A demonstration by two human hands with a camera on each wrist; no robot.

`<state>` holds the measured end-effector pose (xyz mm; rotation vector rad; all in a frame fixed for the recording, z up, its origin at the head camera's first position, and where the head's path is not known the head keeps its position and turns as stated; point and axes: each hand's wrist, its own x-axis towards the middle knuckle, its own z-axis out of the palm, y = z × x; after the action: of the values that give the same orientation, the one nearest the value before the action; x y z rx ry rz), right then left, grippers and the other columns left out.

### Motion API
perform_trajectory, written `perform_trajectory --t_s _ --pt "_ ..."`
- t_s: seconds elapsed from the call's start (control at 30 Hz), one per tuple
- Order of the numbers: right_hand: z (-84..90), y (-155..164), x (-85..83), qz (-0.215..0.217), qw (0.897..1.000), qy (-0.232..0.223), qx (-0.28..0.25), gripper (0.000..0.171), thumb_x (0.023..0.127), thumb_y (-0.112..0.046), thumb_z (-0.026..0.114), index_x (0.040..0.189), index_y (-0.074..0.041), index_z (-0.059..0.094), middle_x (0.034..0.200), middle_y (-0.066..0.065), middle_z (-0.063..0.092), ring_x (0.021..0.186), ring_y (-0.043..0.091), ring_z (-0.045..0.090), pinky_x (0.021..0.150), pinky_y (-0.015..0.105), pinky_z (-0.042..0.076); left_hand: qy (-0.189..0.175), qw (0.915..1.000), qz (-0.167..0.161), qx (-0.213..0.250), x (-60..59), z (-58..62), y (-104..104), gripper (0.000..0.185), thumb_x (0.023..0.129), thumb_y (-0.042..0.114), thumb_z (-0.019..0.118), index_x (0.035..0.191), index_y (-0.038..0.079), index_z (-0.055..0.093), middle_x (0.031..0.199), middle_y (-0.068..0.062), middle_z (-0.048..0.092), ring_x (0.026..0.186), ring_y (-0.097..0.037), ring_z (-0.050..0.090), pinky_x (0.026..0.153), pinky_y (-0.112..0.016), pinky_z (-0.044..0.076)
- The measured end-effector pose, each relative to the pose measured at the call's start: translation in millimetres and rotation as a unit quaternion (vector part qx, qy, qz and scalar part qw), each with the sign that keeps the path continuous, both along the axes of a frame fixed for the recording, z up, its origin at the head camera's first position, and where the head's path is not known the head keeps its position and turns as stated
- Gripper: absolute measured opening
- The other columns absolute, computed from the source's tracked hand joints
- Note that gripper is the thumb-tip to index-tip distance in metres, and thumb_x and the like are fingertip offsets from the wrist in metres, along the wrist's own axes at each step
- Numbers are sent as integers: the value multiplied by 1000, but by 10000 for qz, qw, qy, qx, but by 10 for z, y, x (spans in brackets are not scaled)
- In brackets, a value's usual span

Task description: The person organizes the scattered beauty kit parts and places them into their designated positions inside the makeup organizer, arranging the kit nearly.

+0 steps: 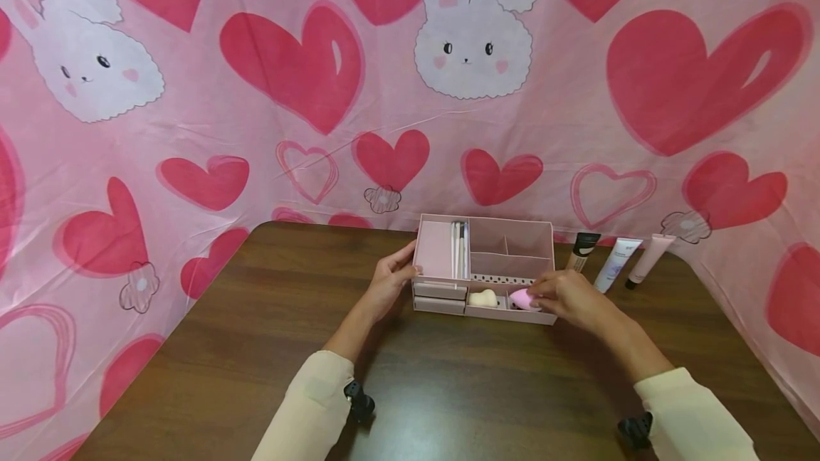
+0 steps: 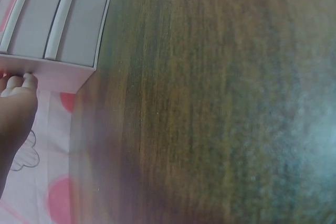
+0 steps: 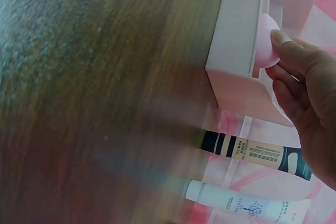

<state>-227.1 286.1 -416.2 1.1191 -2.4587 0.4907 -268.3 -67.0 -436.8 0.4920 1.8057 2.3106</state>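
Note:
A pink compartment organizer (image 1: 442, 247) stands on the brown table (image 1: 256, 347) near its far edge. My left hand (image 1: 389, 282) rests against the box's left side, fingers (image 2: 18, 83) touching its wall (image 2: 63, 80). My right hand (image 1: 564, 294) pinches a pink makeup sponge (image 1: 522, 299) at the front tray's right end; the right wrist view shows fingertips (image 3: 286, 43) on the sponge (image 3: 265, 38) over the box rim (image 3: 236, 30). A cream sponge (image 1: 482, 297) lies in the same tray. Brushes (image 1: 460, 247) stand in a rear compartment.
Three tubes lie right of the box: a black-capped beige one (image 1: 581, 251), a white one (image 1: 616, 262) and a pink one (image 1: 648, 259); the first two also show as the beige tube (image 3: 257, 150) and white tube (image 3: 247, 203). Pink heart-and-bunny cloth (image 1: 320, 91) backs the table.

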Motion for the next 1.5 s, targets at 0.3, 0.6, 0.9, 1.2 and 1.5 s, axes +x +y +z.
perform_trajectory --t_s 0.3,0.6,0.9,1.2,1.5 --pt "-54 3 -30 -109 9998 -143 123 16 72 -3 86 86 -8 81 80 -1 74 72 10 68 64 29 57 8 10000 39 -16 4 1 1 66 92 -7 51 155 -8 32 162 -27 33 132 -19 49 95 -14 49" --pt "-72 -43 -34 -253 9978 -487 379 14 75 -4 85 87 -10 81 83 1 75 75 14 71 69 34 59 -6 10000 61 23 12 0 -5 64 92 -8 50 154 -8 32 160 -29 34 117 -7 55 91 -13 50" --pt "-26 -44 -23 -355 9952 -752 513 13 77 -4 83 87 -12 80 83 -1 74 75 12 68 68 32 58 3 10000 62 4 2 -15 -9 65 92 -8 51 154 -8 33 162 -27 34 129 -15 51 94 -14 50" --pt "6 -47 -14 -501 9928 -944 549 13 79 -4 82 89 -12 80 89 1 77 79 16 72 72 36 61 4 10000 95 26 -6 1 2 64 93 -8 51 154 -8 33 162 -26 34 138 -23 46 95 -14 49" --pt "14 -56 -8 -598 9911 -1011 629 12 80 -5 82 89 -13 80 91 2 78 82 18 73 74 38 61 42 10000 43 56 -4 -13 -6 65 93 -8 52 154 -9 32 162 -27 33 123 -7 54 95 -14 50"
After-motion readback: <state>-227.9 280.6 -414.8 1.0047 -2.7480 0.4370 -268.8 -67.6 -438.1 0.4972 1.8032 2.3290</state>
